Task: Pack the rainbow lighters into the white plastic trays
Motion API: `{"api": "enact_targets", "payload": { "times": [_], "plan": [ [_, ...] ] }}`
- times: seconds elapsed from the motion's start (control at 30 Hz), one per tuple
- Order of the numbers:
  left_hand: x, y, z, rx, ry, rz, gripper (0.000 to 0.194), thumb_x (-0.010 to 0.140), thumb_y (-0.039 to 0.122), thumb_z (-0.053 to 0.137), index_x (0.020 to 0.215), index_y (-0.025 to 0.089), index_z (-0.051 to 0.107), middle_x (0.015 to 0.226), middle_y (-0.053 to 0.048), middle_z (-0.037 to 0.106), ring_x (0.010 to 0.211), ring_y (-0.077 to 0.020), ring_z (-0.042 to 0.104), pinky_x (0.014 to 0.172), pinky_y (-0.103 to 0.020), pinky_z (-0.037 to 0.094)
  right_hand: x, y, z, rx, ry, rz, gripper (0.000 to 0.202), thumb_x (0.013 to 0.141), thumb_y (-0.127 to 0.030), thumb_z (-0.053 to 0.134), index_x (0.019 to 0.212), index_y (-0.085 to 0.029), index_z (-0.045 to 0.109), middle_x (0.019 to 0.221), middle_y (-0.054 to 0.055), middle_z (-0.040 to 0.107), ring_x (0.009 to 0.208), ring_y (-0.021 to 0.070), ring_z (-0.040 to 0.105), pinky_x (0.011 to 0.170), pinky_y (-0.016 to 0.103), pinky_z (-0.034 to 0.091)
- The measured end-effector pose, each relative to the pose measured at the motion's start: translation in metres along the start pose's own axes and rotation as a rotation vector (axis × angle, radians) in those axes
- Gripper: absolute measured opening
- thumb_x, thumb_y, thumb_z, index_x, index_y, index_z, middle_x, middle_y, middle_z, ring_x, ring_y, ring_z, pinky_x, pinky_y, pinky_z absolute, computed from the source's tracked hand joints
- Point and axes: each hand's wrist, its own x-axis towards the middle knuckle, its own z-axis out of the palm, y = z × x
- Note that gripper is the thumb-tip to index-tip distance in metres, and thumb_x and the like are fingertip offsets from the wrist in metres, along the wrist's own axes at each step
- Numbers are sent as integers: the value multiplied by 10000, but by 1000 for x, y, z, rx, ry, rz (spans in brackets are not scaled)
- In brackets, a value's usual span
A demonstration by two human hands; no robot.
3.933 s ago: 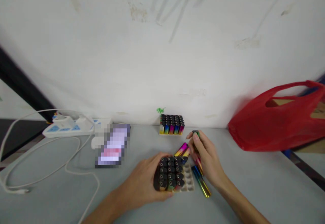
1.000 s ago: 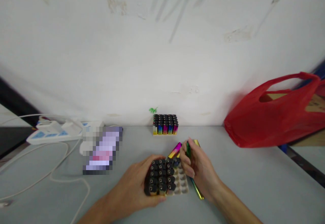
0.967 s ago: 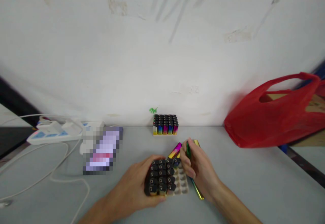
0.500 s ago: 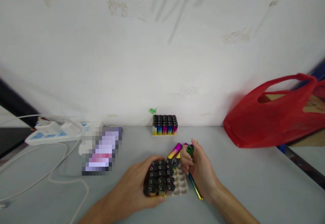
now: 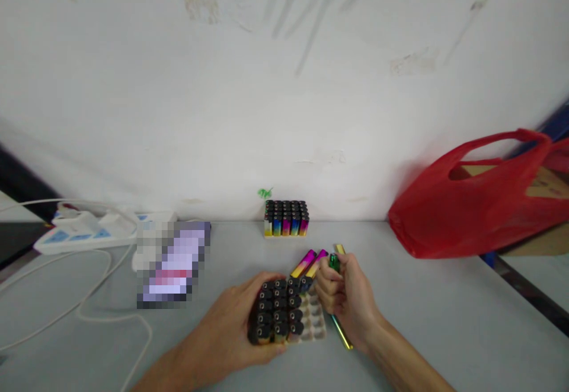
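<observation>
My left hand (image 5: 231, 321) is wrapped round the left side of a pale moulded tray (image 5: 319, 334). Black-topped lighters (image 5: 280, 315) stand upright in its left and middle rows, while the cells at its right are bare. Just right of the tray, my right hand (image 5: 344, 288) is closed on a lighter (image 5: 334, 263) whose green end pokes out above the fingers; the rest of it is hidden. Pink-and-yellow lighters (image 5: 303, 263) lie behind the tray. A green-gold lighter (image 5: 342, 332) lies partly under my right hand.
A full block of upright lighters (image 5: 287, 219) stands against the wall. At left are a blurred phone (image 5: 175, 264), a white power strip (image 5: 89, 235) and loose white cables (image 5: 115, 318). A red plastic bag (image 5: 466, 214) holding cardboard sits at right.
My right hand has turned and its fingers have curled in more tightly round the lighter, uncovering more of the lighters lying behind. The view has shifted slightly; my left hand stays on the tray.
</observation>
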Motion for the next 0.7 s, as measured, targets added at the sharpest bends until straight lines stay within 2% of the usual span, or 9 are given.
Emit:
{"api": "enact_targets", "payload": {
  "times": [0.17, 0.4, 0.57, 0.7],
  "plan": [
    [0, -2, 1, -10, 1, 5, 805, 721, 215, 936, 1438, 339, 590, 1382, -19, 769, 1254, -331, 739, 1079, -400, 568, 3, 1, 0, 14, -4, -25, 663, 773, -730, 766, 620, -279, 305, 544, -148, 134, 508, 72, 5, 413, 238, 27],
    [-1, 4, -1, -8, -12, -19, 795, 714, 229, 936, 1430, 333, 604, 1389, -45, 767, 1260, -358, 736, 1081, -421, 574, 3, 6, 0, -39, 34, -19, 719, 735, -845, 776, 637, -264, 366, 557, -144, 164, 517, 73, 30, 423, 230, 38],
    [0, 5, -1, -14, -16, -17, 802, 716, 206, 947, 1424, 345, 598, 1381, -9, 765, 1265, -325, 733, 1090, -392, 562, 1, 9, 1, -109, 47, -45, 696, 773, -861, 730, 657, -256, 407, 574, -131, 196, 533, 85, 56, 433, 236, 54],
    [-1, 4, -1, -12, -12, -25, 774, 717, 209, 937, 1407, 336, 608, 1353, -11, 773, 1242, -323, 739, 1062, -383, 570, 0, 10, 1, -109, 35, -70, 661, 794, -812, 733, 662, -256, 401, 590, -127, 192, 541, 90, 63, 442, 236, 68]
  ]
}}
